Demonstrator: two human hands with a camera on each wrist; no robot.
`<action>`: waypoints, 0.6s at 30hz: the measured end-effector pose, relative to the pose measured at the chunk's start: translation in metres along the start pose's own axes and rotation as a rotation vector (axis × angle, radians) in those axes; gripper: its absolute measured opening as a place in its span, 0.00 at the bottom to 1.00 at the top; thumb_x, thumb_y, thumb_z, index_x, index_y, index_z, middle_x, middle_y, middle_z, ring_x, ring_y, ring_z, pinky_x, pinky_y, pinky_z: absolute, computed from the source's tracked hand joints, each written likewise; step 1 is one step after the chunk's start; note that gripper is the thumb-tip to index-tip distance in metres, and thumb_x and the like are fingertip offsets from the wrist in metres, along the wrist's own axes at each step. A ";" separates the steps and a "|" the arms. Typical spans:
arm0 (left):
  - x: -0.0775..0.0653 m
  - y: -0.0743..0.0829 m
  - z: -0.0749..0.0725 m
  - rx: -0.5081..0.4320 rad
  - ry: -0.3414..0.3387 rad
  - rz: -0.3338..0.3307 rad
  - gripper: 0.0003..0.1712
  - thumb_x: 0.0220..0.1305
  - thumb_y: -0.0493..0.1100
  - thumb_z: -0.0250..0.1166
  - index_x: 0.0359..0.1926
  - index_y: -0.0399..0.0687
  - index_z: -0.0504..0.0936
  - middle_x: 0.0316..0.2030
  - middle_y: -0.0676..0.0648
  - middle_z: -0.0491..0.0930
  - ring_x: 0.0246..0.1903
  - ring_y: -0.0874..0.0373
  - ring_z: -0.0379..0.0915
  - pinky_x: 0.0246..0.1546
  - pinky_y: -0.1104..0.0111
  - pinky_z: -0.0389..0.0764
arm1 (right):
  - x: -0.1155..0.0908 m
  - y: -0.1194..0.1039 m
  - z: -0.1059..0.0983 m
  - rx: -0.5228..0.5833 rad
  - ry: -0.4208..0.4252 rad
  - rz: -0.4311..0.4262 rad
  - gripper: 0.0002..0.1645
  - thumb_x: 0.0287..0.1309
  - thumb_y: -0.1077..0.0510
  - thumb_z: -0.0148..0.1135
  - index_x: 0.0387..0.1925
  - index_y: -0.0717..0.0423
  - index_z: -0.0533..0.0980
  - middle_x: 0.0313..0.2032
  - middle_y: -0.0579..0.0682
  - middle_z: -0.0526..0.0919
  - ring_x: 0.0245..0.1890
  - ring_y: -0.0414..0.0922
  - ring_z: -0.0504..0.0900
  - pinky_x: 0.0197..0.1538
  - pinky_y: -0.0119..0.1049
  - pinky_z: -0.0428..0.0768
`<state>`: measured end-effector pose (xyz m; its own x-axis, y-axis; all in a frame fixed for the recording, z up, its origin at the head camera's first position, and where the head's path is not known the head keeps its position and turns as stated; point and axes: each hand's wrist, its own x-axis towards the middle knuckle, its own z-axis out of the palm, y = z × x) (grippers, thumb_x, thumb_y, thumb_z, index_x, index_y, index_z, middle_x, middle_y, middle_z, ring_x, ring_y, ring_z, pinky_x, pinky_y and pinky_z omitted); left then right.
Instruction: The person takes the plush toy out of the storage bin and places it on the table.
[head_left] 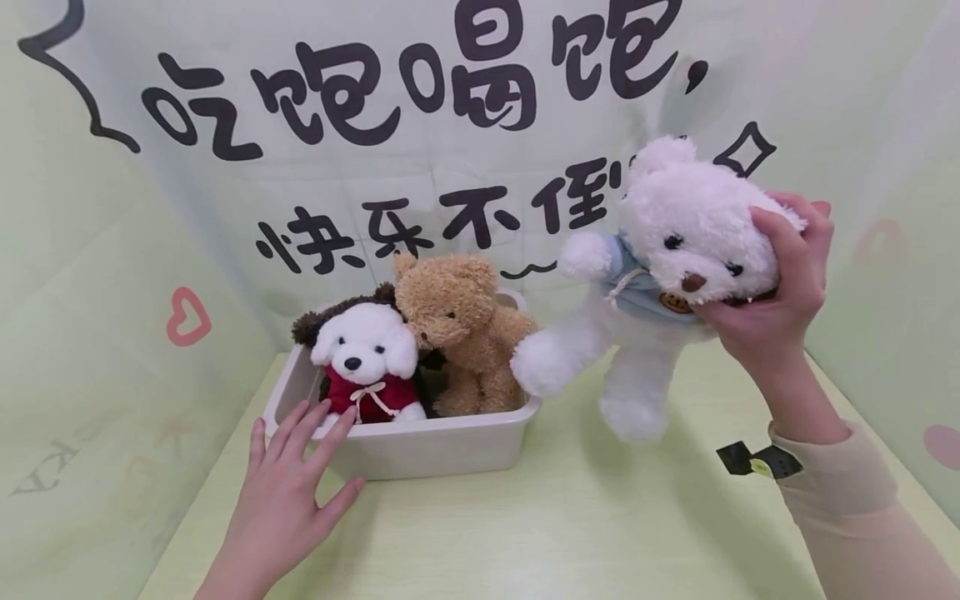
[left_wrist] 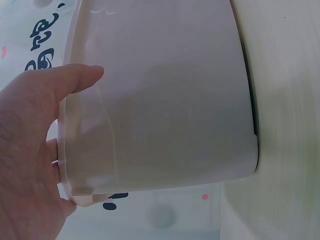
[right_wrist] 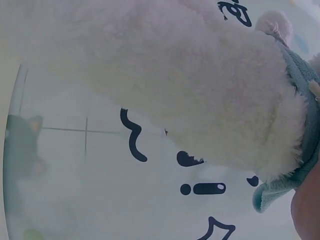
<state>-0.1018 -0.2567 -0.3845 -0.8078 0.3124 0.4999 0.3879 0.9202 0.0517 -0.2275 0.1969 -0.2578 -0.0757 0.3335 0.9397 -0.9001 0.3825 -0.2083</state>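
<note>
"Now, item one?"
"White bear point(head_left: 652, 279), blue top point(head_left: 645, 298): aloft, right of the tub point(head_left: 442, 450); my right hand point(head_left: 791, 292) grips its head."
"Left hand point(head_left: 292, 479)?"
"Fingers straight, spread at the tub's front rim. Inside: white dog point(head_left: 363, 350), tan bear point(head_left: 465, 342), dark plush point(head_left: 303, 328)."
"Step?"
"Mid-air handling, I judge; next move calls for firm grip, feet clear of rim."

In the tub point(head_left: 435, 452) on the table point(head_left: 517, 533), a plush dog point(head_left: 365, 362) sat left of a bear point(head_left: 468, 337). I held a second bear point(head_left: 651, 287) right of the tub.
</note>
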 end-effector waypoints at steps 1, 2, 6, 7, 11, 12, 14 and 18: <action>0.000 0.000 0.000 0.000 0.000 0.000 0.45 0.48 0.59 0.67 0.69 0.59 0.64 0.64 0.39 0.63 0.65 0.37 0.51 0.63 0.37 0.35 | -0.001 0.001 -0.001 0.003 0.000 0.002 0.43 0.25 0.41 0.73 0.36 0.71 0.73 0.44 0.63 0.74 0.49 0.58 0.70 0.58 0.46 0.62; 0.000 0.000 -0.001 0.000 -0.001 0.000 0.45 0.48 0.59 0.67 0.69 0.59 0.64 0.64 0.39 0.63 0.65 0.37 0.51 0.63 0.37 0.35 | -0.002 0.003 -0.002 0.007 0.001 0.006 0.43 0.24 0.41 0.73 0.37 0.71 0.73 0.44 0.63 0.74 0.49 0.58 0.70 0.58 0.46 0.61; 0.000 0.000 -0.001 0.001 -0.004 -0.001 0.46 0.46 0.57 0.69 0.69 0.59 0.64 0.64 0.38 0.63 0.65 0.37 0.52 0.63 0.37 0.36 | -0.005 0.007 -0.005 0.020 -0.005 0.028 0.42 0.23 0.44 0.73 0.37 0.72 0.72 0.45 0.63 0.74 0.50 0.58 0.70 0.59 0.46 0.63; 0.000 0.000 -0.001 0.001 -0.006 -0.002 0.47 0.46 0.57 0.69 0.69 0.59 0.64 0.64 0.38 0.63 0.65 0.37 0.52 0.63 0.37 0.36 | -0.006 0.008 -0.006 0.027 -0.009 0.035 0.42 0.22 0.44 0.73 0.37 0.73 0.72 0.45 0.63 0.74 0.50 0.59 0.70 0.59 0.46 0.63; 0.001 0.000 -0.001 0.002 -0.011 -0.008 0.48 0.45 0.56 0.70 0.69 0.60 0.64 0.64 0.39 0.62 0.65 0.37 0.51 0.63 0.37 0.36 | -0.008 0.012 -0.011 0.029 -0.024 0.069 0.43 0.21 0.46 0.74 0.39 0.74 0.72 0.46 0.61 0.74 0.51 0.59 0.70 0.59 0.46 0.64; 0.001 0.000 -0.001 0.001 -0.014 -0.009 0.48 0.45 0.56 0.70 0.69 0.60 0.63 0.65 0.39 0.62 0.65 0.37 0.51 0.63 0.37 0.36 | -0.008 0.013 -0.012 0.027 -0.031 0.079 0.43 0.21 0.47 0.73 0.39 0.75 0.72 0.46 0.61 0.74 0.51 0.58 0.71 0.59 0.46 0.64; 0.001 0.000 -0.002 0.002 -0.017 -0.010 0.48 0.45 0.56 0.70 0.69 0.60 0.63 0.65 0.39 0.62 0.65 0.38 0.51 0.63 0.37 0.35 | -0.007 0.015 -0.016 0.025 -0.045 0.098 0.44 0.21 0.48 0.73 0.40 0.76 0.71 0.47 0.61 0.74 0.52 0.58 0.71 0.60 0.46 0.64; 0.001 0.000 -0.002 0.002 -0.013 -0.005 0.48 0.45 0.57 0.69 0.69 0.60 0.63 0.65 0.39 0.62 0.65 0.37 0.51 0.63 0.37 0.36 | -0.009 0.019 -0.023 0.010 -0.087 0.128 0.45 0.22 0.49 0.73 0.43 0.76 0.72 0.48 0.60 0.74 0.52 0.56 0.70 0.60 0.44 0.64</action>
<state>-0.1013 -0.2568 -0.3822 -0.8152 0.3113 0.4884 0.3835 0.9220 0.0525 -0.2336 0.2211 -0.2760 -0.2266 0.3032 0.9256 -0.8849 0.3331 -0.3257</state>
